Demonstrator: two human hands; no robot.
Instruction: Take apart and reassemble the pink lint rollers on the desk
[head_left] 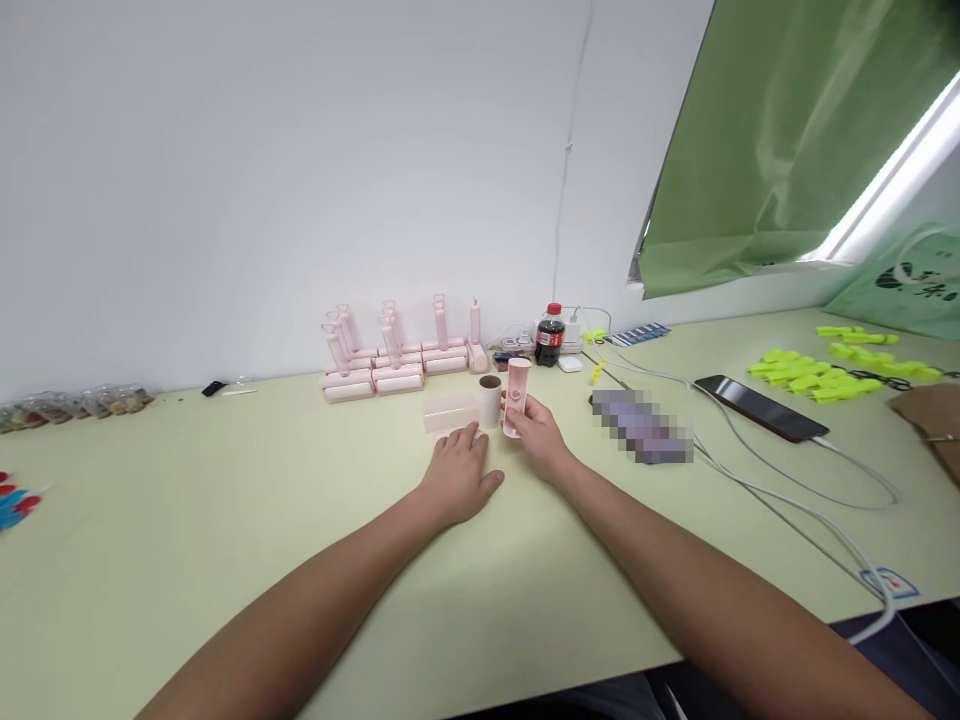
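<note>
My right hand (541, 437) grips an upright pink half-round lint roller cover (517, 385), its hollow inner side facing me. Just left of it a white adhesive paper roll (490, 406) stands on end, its brown core showing at the top. My left hand (459, 475) lies flat with fingers stretched out, the fingertips over a pale pink piece (442, 436) that they mostly hide. Behind those fingers is a clear, boxy plastic cover (448, 412).
Several pink lint rollers (397, 380) with upright handles line the wall. A cola bottle (550, 336) stands by chargers. To the right lie a black phone (761, 407), white cables (787, 497) and neon yellow pieces (814, 375). Small wrapped items (75, 405) sit far left.
</note>
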